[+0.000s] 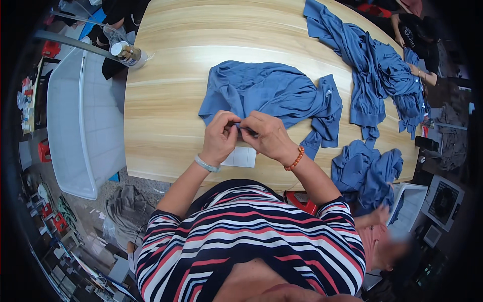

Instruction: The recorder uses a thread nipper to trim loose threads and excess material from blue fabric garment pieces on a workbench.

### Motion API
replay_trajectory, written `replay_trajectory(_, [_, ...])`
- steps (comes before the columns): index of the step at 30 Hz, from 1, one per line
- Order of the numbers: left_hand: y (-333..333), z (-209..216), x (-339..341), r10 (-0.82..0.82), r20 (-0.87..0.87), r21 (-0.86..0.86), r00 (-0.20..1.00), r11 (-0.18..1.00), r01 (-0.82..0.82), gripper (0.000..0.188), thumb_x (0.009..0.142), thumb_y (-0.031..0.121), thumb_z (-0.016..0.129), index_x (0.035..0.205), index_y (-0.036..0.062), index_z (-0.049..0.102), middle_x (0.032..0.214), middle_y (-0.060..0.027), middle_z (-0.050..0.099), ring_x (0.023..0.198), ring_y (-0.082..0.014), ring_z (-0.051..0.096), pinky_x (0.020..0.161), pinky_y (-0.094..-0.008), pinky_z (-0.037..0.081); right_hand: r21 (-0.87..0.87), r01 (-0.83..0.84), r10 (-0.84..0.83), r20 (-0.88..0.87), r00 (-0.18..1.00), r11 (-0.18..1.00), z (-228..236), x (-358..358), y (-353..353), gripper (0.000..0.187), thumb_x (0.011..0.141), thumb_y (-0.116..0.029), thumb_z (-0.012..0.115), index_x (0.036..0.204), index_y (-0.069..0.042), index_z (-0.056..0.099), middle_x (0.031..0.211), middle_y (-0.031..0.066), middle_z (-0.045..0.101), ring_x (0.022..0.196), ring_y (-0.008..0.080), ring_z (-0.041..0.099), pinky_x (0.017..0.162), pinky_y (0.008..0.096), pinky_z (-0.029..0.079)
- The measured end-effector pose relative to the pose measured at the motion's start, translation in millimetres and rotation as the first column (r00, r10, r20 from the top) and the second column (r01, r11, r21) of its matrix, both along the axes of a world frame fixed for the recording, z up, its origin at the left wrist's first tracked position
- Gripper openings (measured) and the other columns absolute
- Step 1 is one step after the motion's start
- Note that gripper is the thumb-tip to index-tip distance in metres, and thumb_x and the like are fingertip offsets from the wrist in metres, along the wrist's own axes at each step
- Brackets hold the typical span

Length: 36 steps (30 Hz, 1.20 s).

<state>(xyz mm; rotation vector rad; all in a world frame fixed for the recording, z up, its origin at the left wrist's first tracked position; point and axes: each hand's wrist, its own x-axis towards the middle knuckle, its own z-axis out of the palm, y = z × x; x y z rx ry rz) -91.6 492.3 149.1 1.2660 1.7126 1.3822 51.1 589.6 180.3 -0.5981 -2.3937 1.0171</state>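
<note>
A blue knit garment (261,90) lies bunched on the wooden table in front of me, its sleeves gathered toward the right. My left hand (220,138) is closed in a pinch at the garment's near edge. Close beside it, my right hand (270,136) pinches the same bit of blue fabric, the fingertips of both hands almost meeting. What exactly lies between the fingertips is mostly covered by my fingers. Just below my hands, a white sheet of paper (240,157) with faint lines rests on the table.
More blue garments (372,65) stretch across the table's right side, with another pile (365,163) at the near right corner. Two co-workers handle fabric there, one in black, one in pink. A jar (132,54) stands at the left edge, beside a large white tub (83,126).
</note>
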Motion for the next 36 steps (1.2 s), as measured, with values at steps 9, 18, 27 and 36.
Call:
replay_trajectory(9, [10,-22,-40,-0.202,0.392,-0.113,0.897,0.957,0.265,0.008,0.084,-0.002,0.06,0.093,-0.0019,0.06,0.114,-0.006,0.054,0.067,-0.0037,0.055,0.058,-0.0177,0.046,-0.405,0.192,-0.163,0.105,0.981,0.894,-15,22,24,0.01,0.081,-0.009,0.069,0.087,-0.001,0.067,0.071,0.0056,0.061,0.059,0.0105,0.052,0.053,0.0247,0.041])
replay_trajectory(18, [13,-5,-33,-0.147,0.377,-0.218,0.915,0.946,0.241,0.012,0.093,0.003,0.054,0.102,0.0007,0.062,0.084,-0.0022,0.064,0.062,-0.0034,0.056,0.057,-0.0169,0.046,-0.374,0.179,-0.184,0.022,0.983,0.91,0,-5,18,0.024,0.082,-0.003,0.064,0.106,0.0,0.063,0.102,0.0087,0.06,0.061,0.0101,0.052,0.059,0.0236,0.046])
replay_trajectory(27, [13,8,-27,-0.161,0.407,-0.146,0.899,0.96,0.238,0.015,0.089,0.007,0.062,0.102,0.0011,0.059,0.074,0.0031,0.058,0.065,-0.001,0.053,0.053,-0.0198,0.04,-0.489,0.123,-0.103,0.067,0.992,0.863,-12,-10,19,0.013,0.079,-0.004,0.065,0.09,0.001,0.069,0.079,0.0133,0.062,0.068,0.0217,0.061,0.063,0.0302,0.048])
replay_trajectory(36, [33,-11,-27,-0.184,-0.563,-0.083,0.806,0.983,0.167,0.014,0.068,-0.001,0.059,0.081,0.0041,0.059,0.075,-0.0137,0.058,0.076,-0.0325,0.056,0.065,-0.0398,0.045,-0.231,0.082,-0.111,-0.116,0.987,0.969,-23,-16,11,0.009,0.078,-0.001,0.067,0.087,0.002,0.066,0.078,0.0092,0.06,0.061,0.0159,0.055,0.055,0.0263,0.044])
